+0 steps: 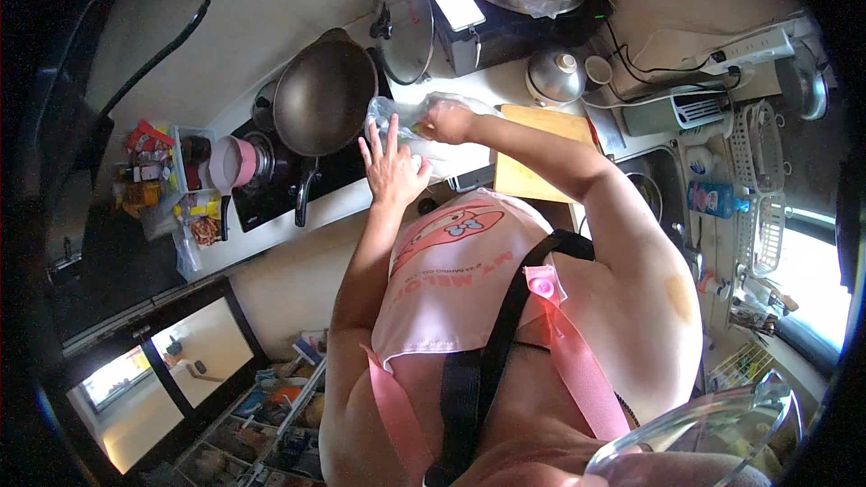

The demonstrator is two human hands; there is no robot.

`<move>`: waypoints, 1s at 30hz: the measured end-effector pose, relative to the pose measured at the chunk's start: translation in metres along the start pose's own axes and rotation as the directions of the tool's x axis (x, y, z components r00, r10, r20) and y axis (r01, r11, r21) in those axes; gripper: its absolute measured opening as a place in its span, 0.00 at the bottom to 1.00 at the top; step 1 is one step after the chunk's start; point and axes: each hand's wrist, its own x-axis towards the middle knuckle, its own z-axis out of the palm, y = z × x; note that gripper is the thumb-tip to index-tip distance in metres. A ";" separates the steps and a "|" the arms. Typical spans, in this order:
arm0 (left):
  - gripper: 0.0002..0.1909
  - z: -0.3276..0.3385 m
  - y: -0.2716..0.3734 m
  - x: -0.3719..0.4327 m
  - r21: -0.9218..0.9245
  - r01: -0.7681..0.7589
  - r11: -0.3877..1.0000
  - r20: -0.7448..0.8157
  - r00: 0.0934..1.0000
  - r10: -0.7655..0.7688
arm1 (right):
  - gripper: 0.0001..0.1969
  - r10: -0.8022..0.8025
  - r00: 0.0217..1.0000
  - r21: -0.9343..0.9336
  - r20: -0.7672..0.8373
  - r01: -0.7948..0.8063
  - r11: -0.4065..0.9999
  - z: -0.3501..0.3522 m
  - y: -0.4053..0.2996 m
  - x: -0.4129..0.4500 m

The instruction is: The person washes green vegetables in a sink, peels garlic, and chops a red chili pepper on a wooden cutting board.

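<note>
A clear plastic bag [383, 108] lies bunched over the white counter between the wok and the wooden cutting board. My left hand [394, 172] is at the bag's near left side, its fingers spread and pointing up; part of the bag lies behind them. At the bag's right part, my right hand [446, 122] has its fingers curled round the plastic, with something green just beside the fingertips. What the green thing is, I cannot tell. The wooden cutting board [534, 149] is under and beside my right forearm.
To the left a wok [326, 98] and a pink saucepan [233, 161] stand on the black cooktop [270, 197]. A glass lid [406, 30] leans behind. A phone [457, 1] rests on a black appliance [467, 54]. A domed metal lid [556, 74] and a sink [649, 169] are at the right.
</note>
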 end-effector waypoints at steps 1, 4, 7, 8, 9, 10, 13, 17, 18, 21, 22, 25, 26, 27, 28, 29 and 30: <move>0.25 -0.001 0.001 0.000 0.000 -0.008 1.000 -0.024 1.000 0.008 | 0.15 0.018 0.990 0.249 -0.138 0.017 0.968 0.004 0.004 -0.002; 0.25 -0.002 -0.001 -0.004 -0.011 0.033 0.999 -0.052 0.998 -0.033 | 0.18 0.101 0.993 0.603 -0.058 -0.046 0.797 0.006 0.009 -0.003; 0.25 0.000 -0.003 -0.007 0.000 0.024 1.000 -0.064 0.998 -0.024 | 0.19 0.057 0.998 0.268 -0.006 -0.053 0.962 0.017 -0.001 0.002; 0.26 0.001 -0.002 -0.009 0.009 0.022 1.000 -0.042 0.999 -0.022 | 0.18 0.020 0.998 0.384 0.065 -0.044 0.922 0.018 0.003 0.003; 0.26 0.000 -0.004 -0.010 0.022 0.024 0.999 -0.023 0.999 -0.024 | 0.16 -0.032 0.991 0.494 0.128 -0.036 0.869 -0.004 -0.004 -0.001; 0.26 0.000 -0.006 -0.012 0.009 0.013 1.000 -0.052 0.999 -0.013 | 0.14 -0.059 0.997 0.750 0.040 0.009 0.662 -0.004 -0.001 0.000; 0.27 -0.007 -0.006 -0.011 0.035 0.080 0.996 -0.040 0.996 -0.078 | 0.13 0.050 0.994 0.895 -0.095 0.064 0.441 -0.033 0.003 -0.008; 0.27 -0.001 -0.007 -0.006 0.073 0.048 0.996 -0.144 0.989 -0.037 | 0.16 -0.130 0.988 0.652 0.081 0.045 0.756 -0.021 0.024 -0.009; 0.27 -0.002 -0.009 -0.005 0.072 0.050 0.996 -0.151 0.988 -0.039 | 0.17 -0.093 0.996 0.707 0.013 0.057 0.705 -0.033 0.025 -0.008; 0.27 -0.005 -0.013 0.001 0.087 0.050 0.995 -0.171 0.985 -0.035 | 0.19 -0.045 0.999 0.765 -0.013 0.038 0.643 -0.074 0.016 -0.013; 0.27 -0.007 -0.018 0.003 0.081 0.057 0.995 -0.203 0.978 -0.039 | 0.19 -0.067 0.993 0.782 0.102 -0.039 0.622 -0.096 -0.001 -0.022; 0.27 -0.027 -0.024 0.024 0.105 0.021 0.994 -0.187 0.982 -0.001 | 0.18 -0.073 0.979 0.838 0.190 -0.123 0.531 -0.128 -0.012 -0.040; 0.27 -0.036 -0.025 0.032 0.109 0.016 0.994 -0.207 0.978 0.007 | 0.16 -0.074 0.977 0.949 0.199 -0.174 0.264 -0.136 -0.013 -0.050; 0.27 -0.044 -0.023 0.037 0.110 0.014 0.994 -0.224 0.975 0.011 | 0.13 -0.079 0.974 0.977 0.211 -0.214 -0.027 -0.143 -0.014 -0.060; 0.27 -0.041 -0.028 0.043 0.074 0.013 0.997 -0.280 0.960 0.008 | 0.14 -0.156 0.972 0.962 0.175 -0.203 -0.180 -0.147 -0.011 -0.066; 0.27 -0.036 -0.031 0.048 0.028 -0.014 1.000 -0.325 0.945 0.023 | 0.15 -0.273 0.951 0.909 0.144 -0.236 -0.343 -0.148 -0.004 -0.073; 0.27 -0.033 -0.030 0.049 0.013 -0.047 0.999 -0.331 0.942 0.049 | 0.16 -0.189 0.969 0.950 0.162 -0.205 -0.235 -0.155 -0.007 -0.086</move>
